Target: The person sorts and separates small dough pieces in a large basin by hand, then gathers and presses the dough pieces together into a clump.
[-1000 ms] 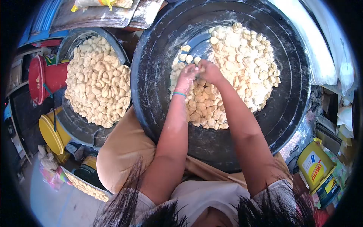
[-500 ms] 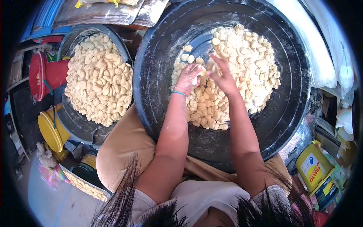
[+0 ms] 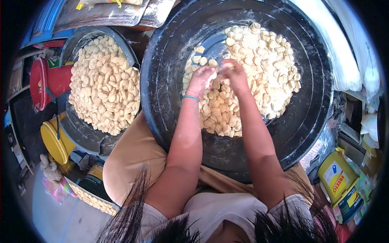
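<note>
A wide black basin [image 3: 162,133] holds a heap of floured, pale dough pieces [image 3: 271,60], many of them small flattened rounds. Over the near left part of the heap, my left hand [image 3: 199,82] is closed round dough, a whitish bit showing at its thumb side. My right hand [image 3: 237,79] faces it just to the right, fingers curled inward with a pale dough piece at the fingertips. The two hands nearly meet; their fingers partly hide what lies between them. A few loose rounds [image 3: 203,60] lie just beyond my left hand.
Left of the basin, a second dark tub [image 3: 81,139] is heaped with similar dough pieces [image 3: 106,85]. A red bucket [image 3: 60,79] and a yellow lidded pail [image 3: 54,141] stand farther left. Yellow containers [image 3: 336,178] are at right. Floured boards [image 3: 101,14] lie beyond the tub.
My right hand has come slightly left and its spread fingers have curled in toward my left hand. My left hand stays nearly in place, its fingers closed.
</note>
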`<state>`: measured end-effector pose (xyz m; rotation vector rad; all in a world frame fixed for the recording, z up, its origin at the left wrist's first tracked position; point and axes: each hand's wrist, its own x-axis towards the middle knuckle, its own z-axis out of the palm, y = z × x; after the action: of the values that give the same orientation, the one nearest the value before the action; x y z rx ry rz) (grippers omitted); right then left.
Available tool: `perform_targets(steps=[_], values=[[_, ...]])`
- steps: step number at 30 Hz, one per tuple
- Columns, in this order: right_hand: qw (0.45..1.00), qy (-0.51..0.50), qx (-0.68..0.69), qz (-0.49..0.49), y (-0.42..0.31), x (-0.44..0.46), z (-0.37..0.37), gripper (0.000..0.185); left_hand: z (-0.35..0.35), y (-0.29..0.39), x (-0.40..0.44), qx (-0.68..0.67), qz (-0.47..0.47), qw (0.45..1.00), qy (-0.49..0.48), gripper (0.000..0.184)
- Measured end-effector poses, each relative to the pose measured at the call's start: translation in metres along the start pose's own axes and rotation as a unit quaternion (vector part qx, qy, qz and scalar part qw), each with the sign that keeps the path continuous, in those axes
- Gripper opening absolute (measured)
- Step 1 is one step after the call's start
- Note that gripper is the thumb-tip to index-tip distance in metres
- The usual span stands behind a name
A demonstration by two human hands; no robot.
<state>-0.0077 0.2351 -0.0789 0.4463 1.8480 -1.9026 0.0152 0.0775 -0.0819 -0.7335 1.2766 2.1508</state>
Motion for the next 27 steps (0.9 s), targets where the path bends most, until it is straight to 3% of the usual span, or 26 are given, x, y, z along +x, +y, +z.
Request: perform_targets(steps=[1,2,4,7,8,10,11,13,14,16,17,18,20,21,22,24,25,26,27], values=[[0.992,0.099,0.077,0.005,-0.003,0.004,-0.003,0.031,-0.002,0.001,0.002,-0.014,0.015,1.0,0.011,0.015],[0.986,0.156,0.058,-0.031,-0.006,0.005,-0.008,0.036,-0.006,0.002,0.002,-0.028,0.029,0.999,0.023,0.015],[0.968,0.181,-0.141,-0.105,0.011,0.02,-0.017,0.047,-0.006,0.002,0.004,-0.034,0.07,0.996,0.045,0.018],[0.933,0.051,-0.354,-0.047,0.008,0.009,-0.03,0.064,-0.003,-0.003,0.006,0.016,0.129,0.99,0.06,0.024],[0.869,0.037,-0.493,-0.032,0.01,0.003,-0.026,0.066,-0.004,-0.004,0.007,0.011,0.137,0.988,0.077,0.026],[0.681,0.004,-0.732,0.0,0.029,-0.015,-0.006,0.072,-0.005,-0.006,0.01,-0.001,0.15,0.982,0.112,0.03],[0.647,-0.108,-0.755,0.007,0.044,-0.02,-0.003,0.074,-0.008,-0.011,0.014,-0.019,0.157,0.979,0.131,0.039],[0.721,-0.171,-0.669,-0.056,0.052,-0.049,0.006,0.07,-0.008,-0.016,0.016,-0.001,0.173,0.975,0.138,0.043],[0.766,-0.263,-0.583,-0.063,0.056,-0.055,-0.001,0.064,-0.009,-0.019,0.016,0.008,0.18,0.973,0.142,0.044],[0.82,-0.428,-0.373,-0.069,0.046,-0.076,-0.019,0.053,-0.027,-0.049,0.03,0.196,0.173,0.959,0.107,0.044],[0.847,-0.438,-0.299,-0.027,0.029,-0.088,-0.025,0.035,-0.036,-0.069,0.038,0.287,0.165,0.94,0.082,0.044],[0.893,-0.401,-0.179,0.103,0.034,-0.095,-0.043,0.031,-0.038,-0.081,0.041,0.373,0.159,0.912,0.054,0.045],[0.95,-0.209,-0.18,0.145,0.042,-0.102,-0.092,0.029,-0.017,-0.071,0.015,0.393,0.106,0.913,0.009,0.046],[0.885,-0.106,-0.396,0.22,0.039,-0.099,-0.113,0.035,-0.018,-0.071,0.015,0.404,0.083,0.91,-0.036,0.047],[0.845,-0.088,-0.44,0.291,0.039,-0.101,-0.123,0.055,-0.018,-0.072,0.015,0.414,0.059,0.905,-0.081,0.047],[0.855,-0.075,-0.389,0.336,0.046,-0.115,-0.106,0.072,-0.014,-0.076,0.016,0.361,0.076,0.924,-0.098,0.046],[0.851,-0.056,-0.467,0.234,0.085,-0.12,-0.098,0.081,-0.011,-0.077,0.016,0.337,0.084,0.932,-0.107,0.045],[0.808,-0.026,-0.556,0.196,0.11,-0.118,-0.078,0.077,-0.008,-0.076,0.015,0.314,0.094,0.938,-0.115,0.044],[0.822,-0.011,-0.542,0.173,0.096,-0.122,-0.057,0.069,0.003,-0.068,0.003,0.296,0.017,0.949,-0.111,0.04]])
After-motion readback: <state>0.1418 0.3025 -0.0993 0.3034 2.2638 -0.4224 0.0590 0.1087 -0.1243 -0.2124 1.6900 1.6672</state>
